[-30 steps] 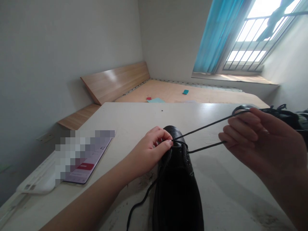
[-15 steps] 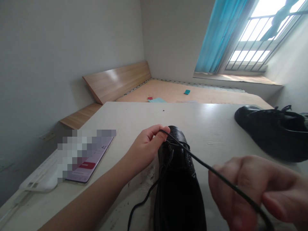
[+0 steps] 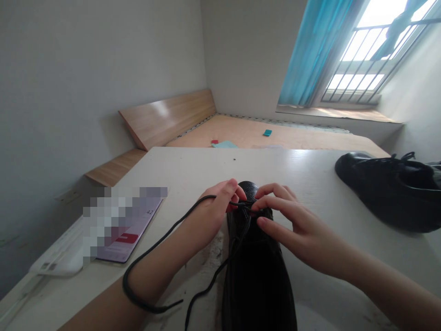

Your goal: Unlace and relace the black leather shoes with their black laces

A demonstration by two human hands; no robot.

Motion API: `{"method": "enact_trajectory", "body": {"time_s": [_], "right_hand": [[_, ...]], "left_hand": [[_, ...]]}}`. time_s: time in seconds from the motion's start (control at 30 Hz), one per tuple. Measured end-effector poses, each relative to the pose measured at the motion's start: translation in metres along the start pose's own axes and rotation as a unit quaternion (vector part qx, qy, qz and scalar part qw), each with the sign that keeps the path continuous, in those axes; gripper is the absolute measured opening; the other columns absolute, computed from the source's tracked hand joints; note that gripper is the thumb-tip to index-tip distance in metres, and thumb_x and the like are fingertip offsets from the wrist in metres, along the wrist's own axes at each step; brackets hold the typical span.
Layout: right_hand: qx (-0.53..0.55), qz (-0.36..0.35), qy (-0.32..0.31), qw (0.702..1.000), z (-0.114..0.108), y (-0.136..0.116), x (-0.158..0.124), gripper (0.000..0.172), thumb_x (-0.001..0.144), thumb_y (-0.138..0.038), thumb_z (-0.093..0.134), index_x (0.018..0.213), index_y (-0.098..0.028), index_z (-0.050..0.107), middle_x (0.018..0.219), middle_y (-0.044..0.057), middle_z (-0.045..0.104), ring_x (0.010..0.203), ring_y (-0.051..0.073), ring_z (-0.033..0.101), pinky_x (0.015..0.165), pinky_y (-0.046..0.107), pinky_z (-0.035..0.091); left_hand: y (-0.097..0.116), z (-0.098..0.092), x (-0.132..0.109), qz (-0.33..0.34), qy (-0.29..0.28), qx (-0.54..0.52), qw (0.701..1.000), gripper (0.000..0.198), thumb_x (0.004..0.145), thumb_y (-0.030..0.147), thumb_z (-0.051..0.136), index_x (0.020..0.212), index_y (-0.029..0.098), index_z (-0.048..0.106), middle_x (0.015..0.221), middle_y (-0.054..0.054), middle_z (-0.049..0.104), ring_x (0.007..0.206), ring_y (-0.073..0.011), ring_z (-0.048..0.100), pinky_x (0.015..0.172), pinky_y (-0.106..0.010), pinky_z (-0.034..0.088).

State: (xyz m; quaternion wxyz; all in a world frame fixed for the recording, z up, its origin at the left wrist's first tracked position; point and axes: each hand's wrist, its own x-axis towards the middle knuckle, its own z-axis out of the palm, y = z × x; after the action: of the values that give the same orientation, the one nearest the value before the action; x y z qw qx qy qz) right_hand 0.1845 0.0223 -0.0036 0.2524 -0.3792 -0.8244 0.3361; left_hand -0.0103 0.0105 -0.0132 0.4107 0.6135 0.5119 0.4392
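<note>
The shoe (image 3: 257, 276) stands on the desk (image 3: 296, 170) directly ahead of you, sole down. Its long axis runs straight away from you, with the lacing at the far end. The left grip (image 3: 213, 216) is clenched on the lace (image 3: 144, 280) just left of the lacing and touches the shoe. From there, one length of lace crosses the back of that hand and drapes along the outside of the left forearm, forming a loose loop with its end hanging free. A second strand (image 3: 210, 289) runs down the shoe's left flank.

The right grip (image 3: 285, 220) comes in from the right, and its fingertips (image 3: 257, 207) touch the lacing. You cannot tell whether they are pinching a strand. Both grips meet at the lacing, with only a narrow space between them, so neither is clearly nearer.

A second black shoe (image 3: 389, 193) lies on its side on the desk, well to the right and clear of both grips. A partly pixelated device (image 3: 127, 239) lies to the left, with a white pad (image 3: 58, 264) beyond it. Neither stands between the grips and the lacing.
</note>
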Motion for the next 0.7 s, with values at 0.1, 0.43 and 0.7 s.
{"method": "enact_trajectory", "body": {"time_s": [0.1,0.43,0.7], "right_hand": [[0.089,0.051,-0.030,0.994,-0.004,-0.007,0.016,0.015,0.079,-0.035,0.060,0.076,-0.020,0.058,0.105,0.007,0.055,0.106,0.025,0.050,0.099,0.044,0.036],[0.388,0.016,0.096,0.917,-0.030,-0.039,0.067,0.019,0.078,-0.021,0.067,0.064,-0.019,0.054,0.073,-0.001,0.053,0.072,0.012,0.052,0.071,0.026,0.044],[0.373,0.053,-0.056,0.925,-0.085,-0.046,0.060,0.046,0.096,-0.043,0.044,0.056,-0.021,0.038,0.047,-0.006,0.038,0.036,0.004,0.026,0.036,0.020,0.018]], "left_hand": [[0.001,-0.001,0.001,0.004,-0.017,0.021,1.000,0.043,0.098,0.043,0.035,0.074,0.019,0.062,0.077,0.000,0.062,0.074,-0.0158,0.054,0.077,-0.027,0.044],[0.005,-0.003,0.000,-0.002,-0.062,0.057,0.996,0.050,0.099,0.043,0.031,0.074,0.020,0.067,0.081,0.000,0.065,0.080,-0.0172,0.056,0.079,-0.029,0.041],[0.004,-0.003,-0.003,0.004,-0.057,0.079,0.995,0.043,0.098,0.039,0.035,0.073,0.020,0.065,0.080,0.000,0.060,0.080,-0.0165,0.054,0.079,-0.028,0.038]]}}
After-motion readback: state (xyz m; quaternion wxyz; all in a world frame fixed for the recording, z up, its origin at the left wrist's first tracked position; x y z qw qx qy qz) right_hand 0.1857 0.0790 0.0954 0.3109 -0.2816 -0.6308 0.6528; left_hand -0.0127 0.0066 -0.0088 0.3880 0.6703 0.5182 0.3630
